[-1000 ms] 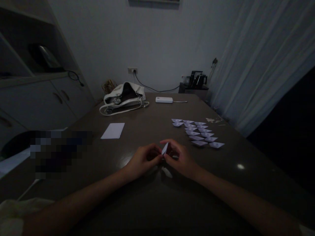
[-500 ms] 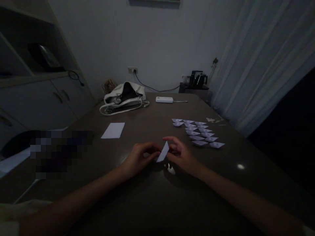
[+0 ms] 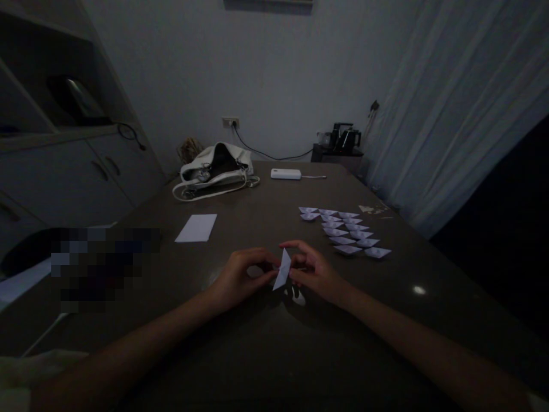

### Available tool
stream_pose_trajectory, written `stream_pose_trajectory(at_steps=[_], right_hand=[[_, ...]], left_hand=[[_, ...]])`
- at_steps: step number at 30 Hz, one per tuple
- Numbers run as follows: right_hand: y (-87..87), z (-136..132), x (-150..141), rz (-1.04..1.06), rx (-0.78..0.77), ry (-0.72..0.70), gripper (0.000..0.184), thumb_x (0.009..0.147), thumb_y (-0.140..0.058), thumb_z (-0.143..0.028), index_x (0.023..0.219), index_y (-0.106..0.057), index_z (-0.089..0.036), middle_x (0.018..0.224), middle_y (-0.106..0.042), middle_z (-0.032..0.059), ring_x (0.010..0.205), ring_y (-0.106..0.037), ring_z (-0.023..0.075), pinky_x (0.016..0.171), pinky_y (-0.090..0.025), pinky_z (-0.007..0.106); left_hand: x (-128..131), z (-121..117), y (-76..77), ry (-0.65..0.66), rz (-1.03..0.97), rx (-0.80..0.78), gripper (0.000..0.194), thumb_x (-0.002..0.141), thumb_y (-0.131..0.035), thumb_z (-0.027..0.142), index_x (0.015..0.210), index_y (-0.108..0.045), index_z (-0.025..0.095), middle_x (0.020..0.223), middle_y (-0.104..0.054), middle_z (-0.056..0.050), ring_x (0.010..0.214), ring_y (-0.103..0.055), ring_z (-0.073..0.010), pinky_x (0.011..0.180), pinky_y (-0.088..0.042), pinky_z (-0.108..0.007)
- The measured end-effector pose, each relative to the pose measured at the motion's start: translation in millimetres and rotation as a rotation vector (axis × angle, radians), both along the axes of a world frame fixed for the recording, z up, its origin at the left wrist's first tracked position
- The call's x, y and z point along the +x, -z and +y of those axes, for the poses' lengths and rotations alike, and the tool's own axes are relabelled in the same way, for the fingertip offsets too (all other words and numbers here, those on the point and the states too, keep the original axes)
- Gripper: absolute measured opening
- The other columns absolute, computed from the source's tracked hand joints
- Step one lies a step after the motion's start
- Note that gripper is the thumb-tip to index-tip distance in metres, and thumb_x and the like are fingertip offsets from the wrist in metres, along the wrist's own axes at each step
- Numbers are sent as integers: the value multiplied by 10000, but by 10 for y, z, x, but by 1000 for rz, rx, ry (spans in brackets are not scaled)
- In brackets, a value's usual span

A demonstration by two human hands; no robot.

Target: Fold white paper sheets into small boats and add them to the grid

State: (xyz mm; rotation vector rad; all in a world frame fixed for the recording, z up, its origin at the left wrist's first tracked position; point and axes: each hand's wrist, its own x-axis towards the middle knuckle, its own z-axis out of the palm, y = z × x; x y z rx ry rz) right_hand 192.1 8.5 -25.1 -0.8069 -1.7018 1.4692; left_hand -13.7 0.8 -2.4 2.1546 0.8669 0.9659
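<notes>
A small white folded paper boat (image 3: 282, 271) is held up on its end just above the dark table, between my two hands. My left hand (image 3: 244, 273) pinches it from the left with thumb and fingers. From the right, my right hand (image 3: 314, 269) grips it with the thumb and bent fingers, its index finger stretched over the top. Several finished paper boats (image 3: 345, 250) stand in rows on the table beyond my right hand. A stack of white paper (image 3: 196, 228) lies flat beyond my left hand.
A white handbag (image 3: 214, 171) sits at the table's back left. A white power bank (image 3: 285, 174) with a short cable lies at the back. Paper scraps (image 3: 371, 209) lie near the right edge. A black kettle (image 3: 349, 139) stands past the table's far end.
The folded paper boat has turned slightly between my fingers and shifted a little left and down, showing more of its face. Both hands stay in nearly the same place.
</notes>
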Motion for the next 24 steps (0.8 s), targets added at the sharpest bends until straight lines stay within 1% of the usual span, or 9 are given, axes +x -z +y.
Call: stream_pose_trajectory(at_steps=[3,7,14,19,24], right_hand=[[-14,-8,-4,10,-11,0,465,782,-605,-184,1214,-437,-221,798,-586,-18,609,-537,80,528,-416,195],[-12,-6,-4,15,-38,-17,461,783,-618,-207,1209,-442,-222,791,-584,-19,589,-529,78,524,-416,198],[16,1,3,33,-58,-39,455,794,-628,-231,1210,-442,-225,792,-588,-19,581,-527,81,535,-418,202],[1,-27,1,-2,-54,-70,478,811,-621,-233,1244,-418,-231,858,-611,8,636,-554,97,560,-433,215],[17,-34,-6,-5,-45,-76,453,814,-623,-232,1227,-437,-233,851,-592,0,636,-552,92,562,-441,214]], left_hand=[[-2,13,-9,58,-18,-67,142,842,-611,225,930,-681,138,916,-661,-73,806,-635,-159,719,-522,-274],[-3,22,-11,75,-56,-131,146,833,-621,215,936,-687,135,940,-658,-80,829,-639,-167,749,-528,-295],[7,24,11,81,-107,-174,126,818,-648,201,910,-700,132,948,-660,-80,856,-644,-173,756,-522,-283],[14,16,27,98,-121,-223,134,806,-666,199,917,-702,133,974,-655,-86,883,-645,-182,781,-526,-300],[21,10,6,117,-117,-236,124,805,-664,208,897,-709,139,977,-661,-90,897,-640,-188,809,-523,-322]])
